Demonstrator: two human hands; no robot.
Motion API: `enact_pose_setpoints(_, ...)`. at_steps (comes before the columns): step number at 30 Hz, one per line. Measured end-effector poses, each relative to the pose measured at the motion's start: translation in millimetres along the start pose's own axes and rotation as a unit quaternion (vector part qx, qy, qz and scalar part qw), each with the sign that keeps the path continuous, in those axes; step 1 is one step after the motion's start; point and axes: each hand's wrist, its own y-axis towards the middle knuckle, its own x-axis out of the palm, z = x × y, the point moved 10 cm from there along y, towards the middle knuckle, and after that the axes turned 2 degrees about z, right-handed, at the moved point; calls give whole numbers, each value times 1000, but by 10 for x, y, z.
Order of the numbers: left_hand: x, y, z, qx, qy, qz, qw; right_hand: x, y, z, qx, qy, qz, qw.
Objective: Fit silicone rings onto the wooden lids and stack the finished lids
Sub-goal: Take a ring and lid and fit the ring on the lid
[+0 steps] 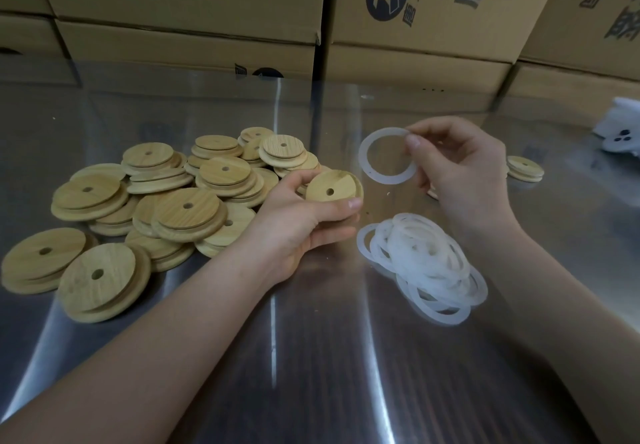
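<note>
My left hand (304,215) grips a round wooden lid (332,185) with a small centre hole, tilted up off the table. My right hand (457,173) pinches a translucent white silicone ring (367,166) at its upper right edge, holding it in the air just right of the lid. The ring and the lid are apart. A loose heap of wooden lids (156,208) lies on the left of the steel table (311,357). A pile of silicone rings (422,263) lies below my right hand. One lid (524,168) lies alone behind my right wrist.
Stacked cardboard boxes (194,10) wall off the back of the table. A white object with dark dots (620,128) sits at the far right edge. The table's near part reflects light.
</note>
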Motion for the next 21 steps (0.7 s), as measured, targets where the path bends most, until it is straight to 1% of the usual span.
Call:
enact_pose_setpoints(6,-10,6,-28,-8,-28,2,1000,85,-16,41,53,82,-38,994)
enact_pose_setpoints(11,16,-2,-33,-20,-52,-5,998,202,-40,181,114,89,-90,985)
enact_pose_setpoints(14,39,-2,-29,-12,-27,-20,999,303,-80,246,140,77,-135,978)
enact_pose_setpoints(17,108,-20,-43,-12,6,-46,999,410,-141,272,147,59,-176,972)
enact_pose_setpoints(21,173,-51,-21,13,52,-69,996,450,-167,278,141,43,-181,972)
